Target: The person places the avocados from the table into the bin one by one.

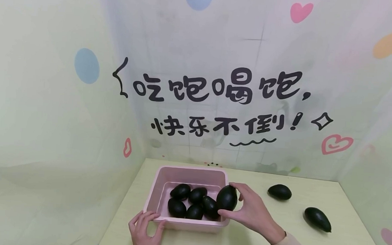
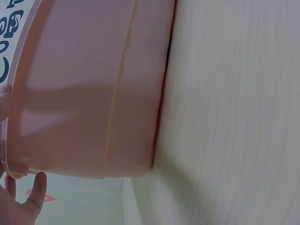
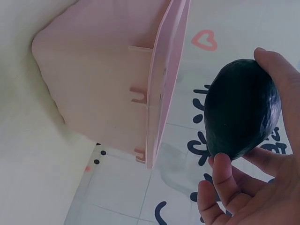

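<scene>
A pink bin (image 1: 207,222) stands on the table with several dark, avocado-like fruits (image 1: 177,208) inside. Pinched between the thumb and fingers of my right hand (image 1: 254,212) is another dark fruit (image 1: 226,198), held at the bin's right rim. The right wrist view shows this fruit (image 3: 241,108) in the right hand (image 3: 262,183), beside the outer wall of the bin (image 3: 98,70). My left hand (image 1: 146,232) rests on the front left corner of the rim; in the left wrist view, fingers of the left hand (image 2: 23,206) touch the rim by the bin's wall (image 2: 79,93).
Two more dark fruits lie on the table (image 1: 243,243) right of the bin, one farther back (image 1: 279,192) and one nearer the right edge (image 1: 317,219). A printed cloth (image 1: 220,46) with writing hangs behind and at both sides.
</scene>
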The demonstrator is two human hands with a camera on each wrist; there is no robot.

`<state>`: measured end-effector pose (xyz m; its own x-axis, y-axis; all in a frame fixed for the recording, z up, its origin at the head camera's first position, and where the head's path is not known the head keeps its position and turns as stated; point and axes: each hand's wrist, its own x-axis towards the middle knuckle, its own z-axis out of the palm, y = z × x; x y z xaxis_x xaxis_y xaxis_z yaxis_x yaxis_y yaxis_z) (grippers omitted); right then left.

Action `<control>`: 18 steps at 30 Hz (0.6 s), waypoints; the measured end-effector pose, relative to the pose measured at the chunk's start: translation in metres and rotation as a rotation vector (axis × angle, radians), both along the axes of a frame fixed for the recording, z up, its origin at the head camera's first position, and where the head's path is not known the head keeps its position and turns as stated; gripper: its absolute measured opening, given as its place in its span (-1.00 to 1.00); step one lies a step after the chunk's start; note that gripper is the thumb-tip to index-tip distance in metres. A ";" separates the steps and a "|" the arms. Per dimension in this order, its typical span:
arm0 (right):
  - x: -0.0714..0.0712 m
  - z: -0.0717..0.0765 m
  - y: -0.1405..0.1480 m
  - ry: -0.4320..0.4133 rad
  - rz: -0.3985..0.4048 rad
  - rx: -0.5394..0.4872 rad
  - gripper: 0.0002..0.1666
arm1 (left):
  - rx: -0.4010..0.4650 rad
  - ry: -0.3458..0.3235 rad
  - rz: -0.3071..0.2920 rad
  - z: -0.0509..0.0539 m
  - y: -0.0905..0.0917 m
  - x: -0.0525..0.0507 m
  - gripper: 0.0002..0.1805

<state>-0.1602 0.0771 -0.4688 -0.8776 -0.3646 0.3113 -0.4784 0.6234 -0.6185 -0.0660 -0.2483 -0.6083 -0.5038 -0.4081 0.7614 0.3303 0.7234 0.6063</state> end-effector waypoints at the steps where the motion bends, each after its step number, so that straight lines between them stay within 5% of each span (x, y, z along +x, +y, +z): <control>1: -0.001 0.001 -0.001 0.000 0.005 -0.001 0.01 | 0.005 -0.008 -0.005 0.000 0.000 0.000 -0.63; 18: -0.008 0.002 -0.012 -0.030 0.066 0.020 0.04 | 0.006 -0.009 0.016 -0.002 0.000 -0.001 -0.59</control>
